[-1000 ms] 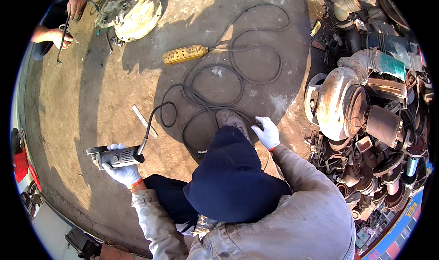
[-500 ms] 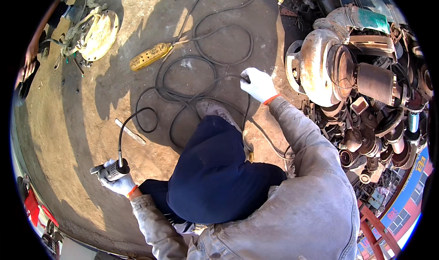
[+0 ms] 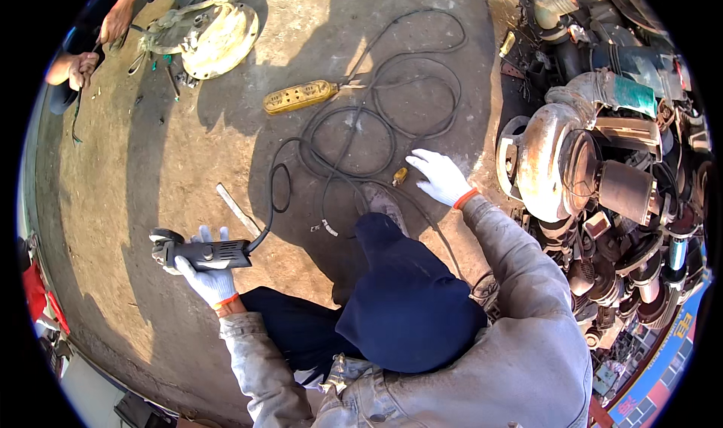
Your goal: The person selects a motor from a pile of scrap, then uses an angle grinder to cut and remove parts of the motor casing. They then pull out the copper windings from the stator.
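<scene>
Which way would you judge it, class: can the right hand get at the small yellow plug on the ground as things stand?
Probably yes. The right hand is open beside the yellow plug, with only bare ground and black cable around it. The left hand holds the grinder.

Matt black plastic grinder (image 3: 202, 253), white knit cloth gloves (image 3: 440, 178) (rough concrete floor (image 3: 151, 172))

- Bare, dusty concrete floor (image 3: 188, 172) fills the frame's left and centre.
- Yellow oblong power strip (image 3: 300, 96) lies upper centre.
- Black coiled cable (image 3: 392, 66) loops beside it.
- Pale flat metal strip (image 3: 238, 210) lies left of centre.
- Round cream metal cover (image 3: 218, 40) rests upper left.
</scene>
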A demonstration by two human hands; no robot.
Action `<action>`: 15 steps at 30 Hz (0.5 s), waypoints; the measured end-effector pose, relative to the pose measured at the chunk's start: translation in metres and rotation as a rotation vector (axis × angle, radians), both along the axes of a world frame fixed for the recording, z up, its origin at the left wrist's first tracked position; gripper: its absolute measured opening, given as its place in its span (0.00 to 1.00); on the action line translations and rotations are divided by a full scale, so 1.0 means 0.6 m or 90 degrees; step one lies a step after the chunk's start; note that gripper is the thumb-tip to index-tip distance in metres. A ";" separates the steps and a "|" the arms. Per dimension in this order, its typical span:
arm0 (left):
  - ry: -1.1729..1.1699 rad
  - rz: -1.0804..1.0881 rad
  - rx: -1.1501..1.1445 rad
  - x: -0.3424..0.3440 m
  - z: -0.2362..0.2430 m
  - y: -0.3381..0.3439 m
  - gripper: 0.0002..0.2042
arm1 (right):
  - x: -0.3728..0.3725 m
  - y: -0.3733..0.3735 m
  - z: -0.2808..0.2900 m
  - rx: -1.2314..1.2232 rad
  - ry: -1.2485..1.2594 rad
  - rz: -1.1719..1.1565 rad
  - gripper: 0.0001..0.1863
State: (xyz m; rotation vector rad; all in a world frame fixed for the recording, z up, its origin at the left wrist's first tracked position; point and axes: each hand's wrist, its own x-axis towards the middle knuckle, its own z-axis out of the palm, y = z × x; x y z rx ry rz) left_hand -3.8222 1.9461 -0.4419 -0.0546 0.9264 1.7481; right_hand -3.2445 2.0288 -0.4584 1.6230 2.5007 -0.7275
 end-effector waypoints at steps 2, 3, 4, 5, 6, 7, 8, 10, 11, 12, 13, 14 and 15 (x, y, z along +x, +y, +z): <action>0.009 0.000 -0.003 0.006 0.012 0.004 0.27 | -0.025 0.005 -0.037 0.063 0.012 0.046 0.32; 0.013 0.004 -0.008 0.010 0.016 0.000 0.28 | -0.033 0.009 -0.050 0.070 -0.002 0.072 0.31; 0.007 0.002 -0.017 0.013 0.020 -0.001 0.29 | -0.034 0.013 -0.061 0.079 -0.020 0.097 0.30; 0.022 0.013 -0.024 0.020 0.021 -0.001 0.29 | -0.030 0.013 -0.079 0.083 -0.043 0.121 0.28; 0.042 0.030 -0.035 0.019 0.027 -0.009 0.29 | -0.043 0.023 -0.086 0.086 -0.037 0.128 0.27; 0.053 0.045 -0.050 0.021 0.031 -0.016 0.29 | -0.054 0.033 -0.083 0.088 -0.034 0.133 0.25; 0.065 0.055 -0.067 0.023 0.033 -0.025 0.29 | -0.063 0.042 -0.076 0.083 -0.006 0.118 0.24; 0.059 0.062 -0.106 0.011 0.028 -0.054 0.27 | -0.119 0.097 -0.028 0.066 0.088 0.088 0.22; 0.038 0.072 -0.131 0.024 0.039 -0.059 0.26 | -0.142 0.124 -0.003 0.057 0.131 0.072 0.21; 0.016 0.083 -0.156 0.039 0.049 -0.064 0.25 | -0.178 0.161 0.024 0.029 0.212 0.027 0.21; -0.005 0.095 -0.181 0.053 0.060 -0.069 0.24 | -0.207 0.197 0.035 0.002 0.293 -0.019 0.22; -0.063 0.091 -0.172 0.062 0.067 -0.079 0.24 | -0.228 0.238 0.029 0.027 0.320 -0.013 0.23; -0.066 0.090 -0.195 0.065 0.067 -0.086 0.22 | -0.253 0.283 0.020 0.053 0.353 -0.001 0.24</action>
